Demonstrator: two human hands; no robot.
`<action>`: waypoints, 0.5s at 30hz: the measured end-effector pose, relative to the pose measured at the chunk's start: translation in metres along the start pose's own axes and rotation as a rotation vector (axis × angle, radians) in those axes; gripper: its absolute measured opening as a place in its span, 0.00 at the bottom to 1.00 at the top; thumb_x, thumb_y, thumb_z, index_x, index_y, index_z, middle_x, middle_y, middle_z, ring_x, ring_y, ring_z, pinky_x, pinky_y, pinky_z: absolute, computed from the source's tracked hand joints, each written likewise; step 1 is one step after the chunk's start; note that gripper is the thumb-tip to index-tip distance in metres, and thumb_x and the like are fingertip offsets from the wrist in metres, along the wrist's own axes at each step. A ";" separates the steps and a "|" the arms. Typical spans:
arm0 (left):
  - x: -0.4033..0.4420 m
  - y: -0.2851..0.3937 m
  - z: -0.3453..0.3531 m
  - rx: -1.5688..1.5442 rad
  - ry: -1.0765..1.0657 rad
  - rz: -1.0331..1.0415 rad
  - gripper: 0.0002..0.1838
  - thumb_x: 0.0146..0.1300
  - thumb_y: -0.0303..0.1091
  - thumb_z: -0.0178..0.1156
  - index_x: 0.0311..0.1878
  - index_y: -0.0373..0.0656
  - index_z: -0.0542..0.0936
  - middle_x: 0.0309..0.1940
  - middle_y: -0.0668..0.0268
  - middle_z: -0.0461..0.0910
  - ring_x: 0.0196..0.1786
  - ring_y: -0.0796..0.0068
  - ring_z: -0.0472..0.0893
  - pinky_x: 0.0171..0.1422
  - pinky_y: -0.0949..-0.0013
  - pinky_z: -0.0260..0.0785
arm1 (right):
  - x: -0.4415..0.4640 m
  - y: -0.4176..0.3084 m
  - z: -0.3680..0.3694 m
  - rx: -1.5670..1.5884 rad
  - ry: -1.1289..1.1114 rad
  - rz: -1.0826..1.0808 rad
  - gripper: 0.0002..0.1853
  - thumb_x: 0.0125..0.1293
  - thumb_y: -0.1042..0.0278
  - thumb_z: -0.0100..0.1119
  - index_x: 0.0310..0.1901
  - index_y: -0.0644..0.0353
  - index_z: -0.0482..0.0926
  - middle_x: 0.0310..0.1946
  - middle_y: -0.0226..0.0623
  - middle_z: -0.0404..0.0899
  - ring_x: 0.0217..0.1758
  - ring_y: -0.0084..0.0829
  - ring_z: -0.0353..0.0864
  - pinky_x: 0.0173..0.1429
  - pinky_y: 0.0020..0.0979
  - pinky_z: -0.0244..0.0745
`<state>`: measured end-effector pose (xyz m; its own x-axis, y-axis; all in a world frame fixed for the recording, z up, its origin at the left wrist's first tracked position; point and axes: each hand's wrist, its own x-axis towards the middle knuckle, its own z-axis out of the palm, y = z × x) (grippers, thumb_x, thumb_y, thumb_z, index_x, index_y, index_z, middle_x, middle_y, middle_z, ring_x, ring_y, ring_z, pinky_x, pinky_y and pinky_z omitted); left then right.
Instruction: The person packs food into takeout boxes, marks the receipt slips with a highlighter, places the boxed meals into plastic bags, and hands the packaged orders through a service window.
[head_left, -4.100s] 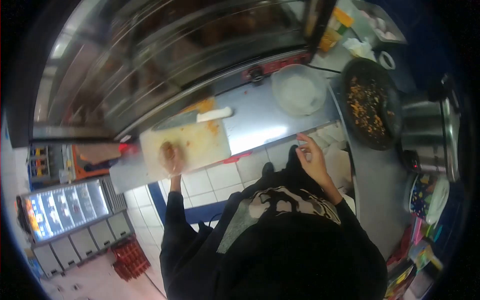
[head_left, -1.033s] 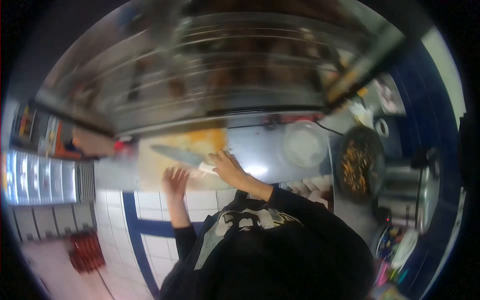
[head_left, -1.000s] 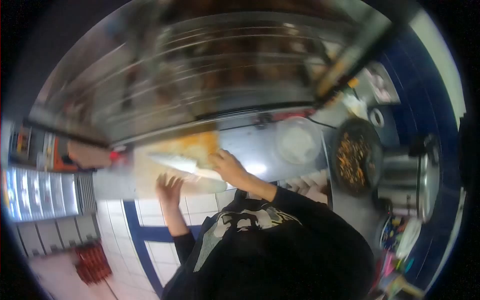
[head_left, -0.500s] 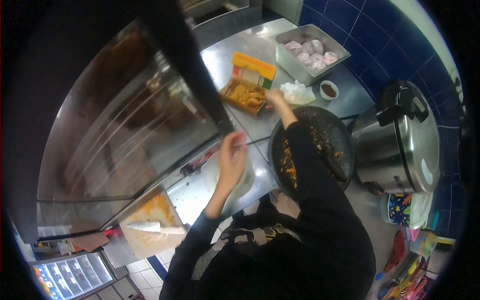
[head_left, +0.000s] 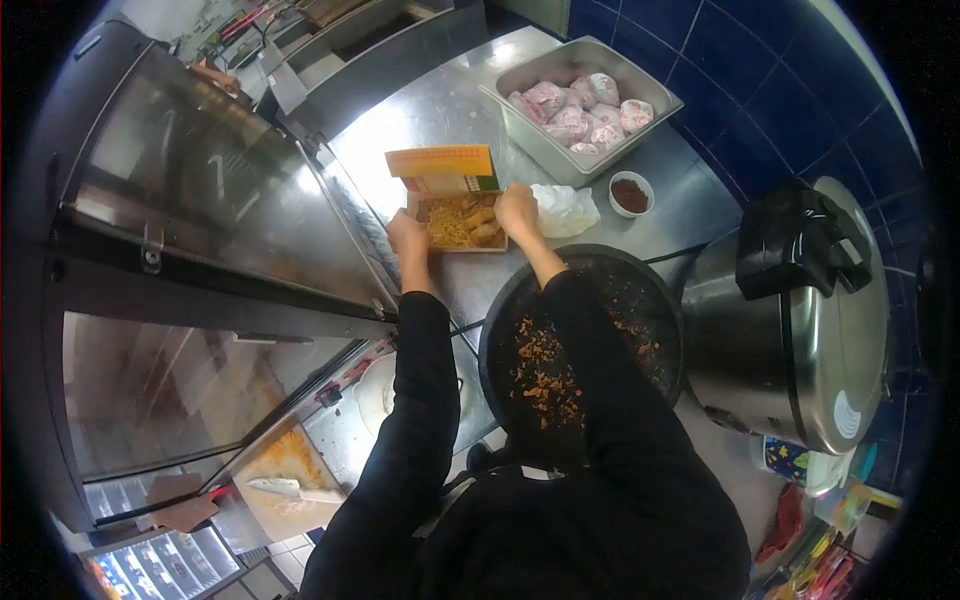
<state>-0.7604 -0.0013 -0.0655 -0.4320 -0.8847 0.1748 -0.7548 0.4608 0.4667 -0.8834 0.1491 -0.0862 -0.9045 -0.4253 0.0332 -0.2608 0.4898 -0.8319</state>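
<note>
An open cardboard takeaway box lies on the steel counter, its orange-yellow lid raised at the back. Yellow noodles or rice fill it, with browned pieces that look like chicken on the right. My left hand is closed on the left side of the box. On the opposite side, my right hand grips the right edge. Beside that hand sits a crumpled white paper or bag. Under my right forearm is a wide dark pan with orange-brown food bits.
A steel tray of wrapped round items stands at the back. Near it is a white cup of dark powder. A large steel cooker is at right, a glass-fronted cabinet at left. A knife rests on a cutting board.
My left hand has moved forward from over the white bowl to the left side of the box. The box is turned squarer to me. My view has shifted, showing more of the left cabinet.
</note>
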 end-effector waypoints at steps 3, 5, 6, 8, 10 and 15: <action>-0.017 0.005 -0.013 -0.032 0.094 0.049 0.14 0.64 0.39 0.53 0.40 0.38 0.81 0.39 0.46 0.81 0.45 0.44 0.80 0.48 0.51 0.72 | 0.005 -0.008 -0.008 -0.020 0.054 -0.035 0.09 0.57 0.73 0.57 0.31 0.71 0.82 0.35 0.61 0.80 0.42 0.57 0.81 0.45 0.48 0.77; -0.034 0.018 -0.031 -0.085 0.136 0.058 0.13 0.64 0.34 0.52 0.39 0.34 0.81 0.36 0.43 0.81 0.44 0.41 0.80 0.47 0.50 0.71 | 0.006 -0.015 -0.030 -0.117 0.078 -0.176 0.12 0.60 0.67 0.56 0.33 0.71 0.81 0.34 0.61 0.80 0.42 0.57 0.80 0.47 0.49 0.75; -0.041 0.027 -0.044 -0.116 0.142 0.069 0.13 0.64 0.34 0.52 0.37 0.33 0.81 0.36 0.41 0.80 0.44 0.40 0.79 0.47 0.50 0.71 | 0.004 -0.019 -0.046 -0.139 0.099 -0.251 0.12 0.60 0.67 0.56 0.33 0.70 0.81 0.33 0.60 0.80 0.41 0.57 0.80 0.46 0.50 0.75; -0.049 0.025 -0.056 -0.163 0.205 0.239 0.14 0.64 0.32 0.49 0.36 0.30 0.79 0.33 0.39 0.79 0.42 0.38 0.79 0.45 0.48 0.69 | -0.006 -0.034 -0.086 -0.151 0.129 -0.363 0.11 0.58 0.68 0.56 0.33 0.69 0.81 0.32 0.60 0.80 0.40 0.57 0.80 0.45 0.50 0.75; -0.065 0.036 -0.081 -0.240 0.236 0.289 0.14 0.65 0.33 0.48 0.37 0.31 0.78 0.33 0.39 0.79 0.40 0.37 0.78 0.44 0.48 0.69 | -0.015 -0.048 -0.125 -0.115 0.164 -0.438 0.11 0.57 0.69 0.55 0.35 0.69 0.81 0.31 0.61 0.79 0.40 0.58 0.80 0.45 0.50 0.74; -0.149 0.056 -0.143 -0.520 0.149 0.389 0.12 0.67 0.32 0.45 0.35 0.32 0.72 0.29 0.39 0.76 0.37 0.35 0.76 0.41 0.46 0.66 | -0.101 -0.060 -0.203 0.072 0.277 -0.683 0.11 0.63 0.68 0.49 0.41 0.65 0.78 0.34 0.61 0.78 0.40 0.60 0.77 0.45 0.51 0.70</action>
<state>-0.6676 0.1464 0.0586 -0.5239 -0.6782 0.5153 -0.2052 0.6877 0.6964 -0.8447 0.3176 0.0725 -0.6034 -0.4051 0.6869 -0.7817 0.1299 -0.6100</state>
